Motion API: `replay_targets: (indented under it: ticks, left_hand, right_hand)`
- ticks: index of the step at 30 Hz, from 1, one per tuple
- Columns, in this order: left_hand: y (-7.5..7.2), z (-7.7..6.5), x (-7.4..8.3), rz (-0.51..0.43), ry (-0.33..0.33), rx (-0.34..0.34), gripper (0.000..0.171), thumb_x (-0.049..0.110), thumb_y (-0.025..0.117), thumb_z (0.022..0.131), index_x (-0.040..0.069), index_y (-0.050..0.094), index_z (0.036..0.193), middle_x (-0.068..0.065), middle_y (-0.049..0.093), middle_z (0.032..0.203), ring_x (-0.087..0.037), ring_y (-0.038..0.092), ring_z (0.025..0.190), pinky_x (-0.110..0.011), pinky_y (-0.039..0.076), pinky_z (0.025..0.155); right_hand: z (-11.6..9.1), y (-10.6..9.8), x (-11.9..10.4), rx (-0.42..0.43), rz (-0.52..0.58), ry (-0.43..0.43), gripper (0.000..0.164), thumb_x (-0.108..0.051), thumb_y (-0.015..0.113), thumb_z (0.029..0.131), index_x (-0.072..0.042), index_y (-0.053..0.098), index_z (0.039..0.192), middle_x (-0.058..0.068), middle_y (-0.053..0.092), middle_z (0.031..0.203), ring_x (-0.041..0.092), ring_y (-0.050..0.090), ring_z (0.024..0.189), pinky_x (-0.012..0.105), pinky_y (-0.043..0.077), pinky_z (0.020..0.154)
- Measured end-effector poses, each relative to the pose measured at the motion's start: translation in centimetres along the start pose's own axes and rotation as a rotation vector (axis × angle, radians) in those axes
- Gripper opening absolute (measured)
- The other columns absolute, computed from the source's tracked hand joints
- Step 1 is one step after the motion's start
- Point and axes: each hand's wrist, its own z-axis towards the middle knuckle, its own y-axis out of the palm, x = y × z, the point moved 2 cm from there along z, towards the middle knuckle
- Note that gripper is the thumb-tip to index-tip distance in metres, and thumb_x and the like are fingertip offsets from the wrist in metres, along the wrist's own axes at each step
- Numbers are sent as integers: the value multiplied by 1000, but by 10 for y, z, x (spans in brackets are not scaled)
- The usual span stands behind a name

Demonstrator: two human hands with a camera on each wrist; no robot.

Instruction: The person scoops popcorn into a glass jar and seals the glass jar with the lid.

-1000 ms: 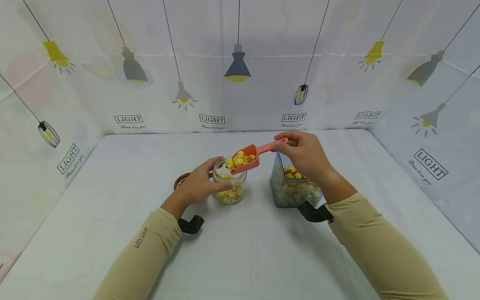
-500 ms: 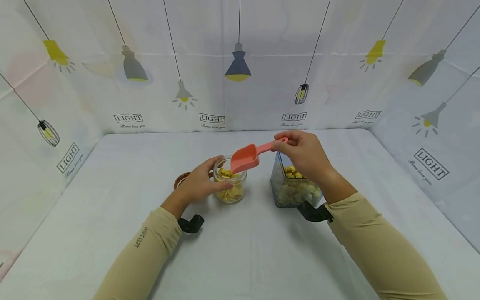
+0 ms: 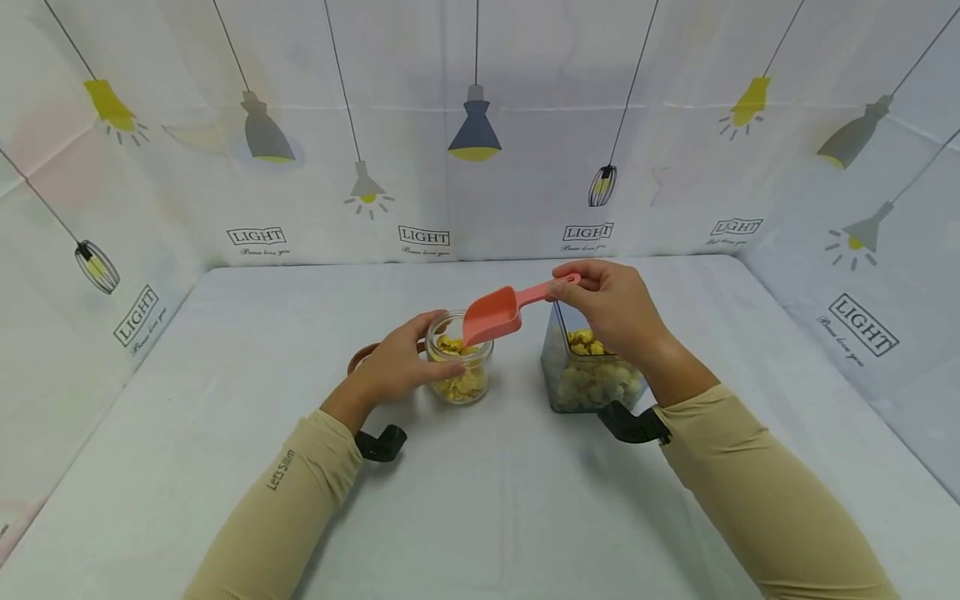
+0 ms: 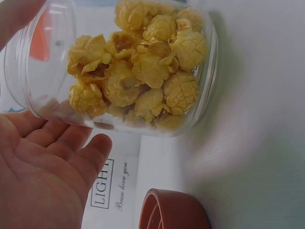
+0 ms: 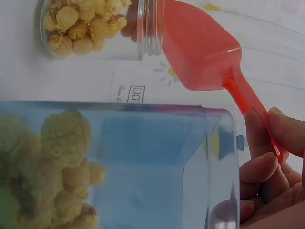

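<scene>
Over the jar [image 3: 462, 387] tilts a pink scoop [image 3: 491, 319], perhaps touching.

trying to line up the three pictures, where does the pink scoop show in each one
Head: scoop near the middle, its tip at the mouth of the jar.
Left wrist: part of the scoop at upper left, seen through the jar.
Right wrist: scoop at upper right.
Shared landmark: the jar, in all three views.
</scene>
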Motion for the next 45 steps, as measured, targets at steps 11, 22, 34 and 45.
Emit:
replay_targets:
  ticks: [11, 22, 34, 45]
  left_hand:
    - [-1, 2, 0, -12, 17, 3, 86, 53, 73, 64, 23, 34, 136, 10, 40, 127, -19, 43, 116, -39, 38, 94]
    - [-4, 0, 27, -1, 191, 202, 80, 54, 68, 69, 22, 35, 135, 16, 37, 132, -5, 35, 120, -30, 33, 97]
    - [24, 5, 73, -49, 434, 263, 70, 43, 67, 76, 15, 39, 133, 11, 40, 132, -3, 36, 119, -26, 36, 95]
    - [62, 21, 91, -74, 411, 138, 68, 41, 64, 80, 14, 35, 136, 8, 38, 134, -4, 35, 120, -23, 35, 95]
  right_hand:
    - [-9, -20, 1, 35, -5, 0, 40, -39, 56, 86, -8, 60, 112, 4, 66, 94, 14, 54, 84, 24, 44, 68]
    - [-27, -59, 6, 127, -19, -8, 41, -35, 55, 88, -5, 57, 116, -3, 66, 92, 13, 55, 93, 20, 45, 77]
    - [-46, -105, 26, 219, -75, 43, 39, -33, 55, 88, -7, 57, 118, -4, 67, 92, 15, 50, 94, 12, 41, 71]
    - [-55, -125, 39, 226, -205, 76, 42, -36, 56, 86, -6, 57, 116, -10, 66, 89, 8, 51, 92, 19, 38, 73]
